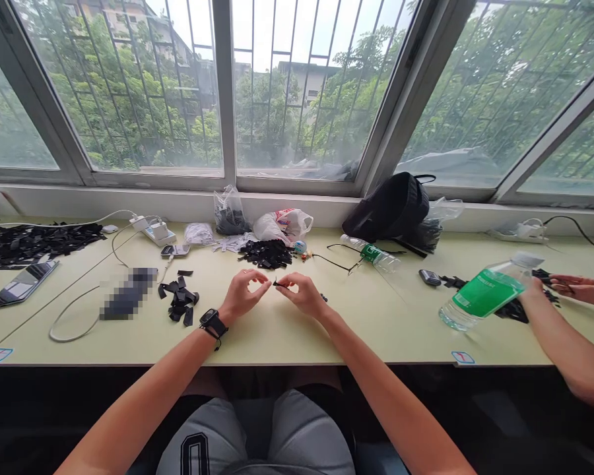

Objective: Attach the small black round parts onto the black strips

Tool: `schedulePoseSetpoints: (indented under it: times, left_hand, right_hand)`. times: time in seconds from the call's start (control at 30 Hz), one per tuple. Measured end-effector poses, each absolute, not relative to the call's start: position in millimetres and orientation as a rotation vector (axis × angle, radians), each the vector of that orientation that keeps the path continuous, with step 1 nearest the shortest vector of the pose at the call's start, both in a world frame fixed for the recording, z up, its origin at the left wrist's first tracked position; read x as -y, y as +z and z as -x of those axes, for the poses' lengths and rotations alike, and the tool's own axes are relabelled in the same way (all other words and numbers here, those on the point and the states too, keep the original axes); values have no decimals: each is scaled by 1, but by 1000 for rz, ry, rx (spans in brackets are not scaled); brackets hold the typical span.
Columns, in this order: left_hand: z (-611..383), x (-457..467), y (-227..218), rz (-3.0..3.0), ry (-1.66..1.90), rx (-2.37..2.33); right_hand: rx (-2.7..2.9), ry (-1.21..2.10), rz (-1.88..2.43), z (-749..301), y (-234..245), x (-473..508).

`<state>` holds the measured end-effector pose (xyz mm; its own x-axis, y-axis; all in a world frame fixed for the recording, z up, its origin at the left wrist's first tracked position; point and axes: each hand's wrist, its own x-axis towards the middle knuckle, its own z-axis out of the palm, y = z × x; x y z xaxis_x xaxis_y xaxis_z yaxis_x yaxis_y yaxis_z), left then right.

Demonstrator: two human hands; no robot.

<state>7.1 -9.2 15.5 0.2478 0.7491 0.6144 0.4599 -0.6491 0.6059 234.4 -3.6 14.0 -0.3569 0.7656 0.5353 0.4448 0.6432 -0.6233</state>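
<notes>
Over the middle of the table, my right hand (301,293) pinches a small black strip (279,284) between thumb and fingertips. Just to its left, my left hand (245,292) has thumb and forefinger pressed together; anything between them is too small to make out. The fingertips of both hands are close but apart. Beyond them lies a heap of black strips (266,253). Left of my left hand is a smaller, looser pile of black strips (179,298). A dark watch (212,322) is on my left wrist.
A co-worker's hands (574,289) work at the right, behind a tilted water bottle (485,290). Glasses (347,266), a lying bottle (371,253) and a black bag (389,208) sit back right. At left are a tablet (20,284), a cable (66,338) and a power strip (159,232).
</notes>
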Motion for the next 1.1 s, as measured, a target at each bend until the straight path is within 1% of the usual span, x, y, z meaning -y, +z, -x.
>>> schedulePoseSetpoints:
  times: [0.1,0.2,0.53,0.77,0.93,1.1]
  left_hand:
    - [-9,11,15,-2285,1244,-1021]
    - [-10,10,11,-2280,1202,-1008]
    - [-11,11,12,-2272,1216,-966]
    - [-10,9,10,-2266,1168,-950]
    - [-10,7,10,-2241,1154,-972]
    - [-10,7,11,-2232,1148,-977]
  right_hand:
    - [2031,488,920,-234,14,4]
    - [2085,489,882,-233,13,4]
    - [2085,465,900,-234,20,10]
    - [2149,498,898,-233,17,9]
    - [2077,492,906,-234,21,10]
    - [2124,559,896,-234,21,8]
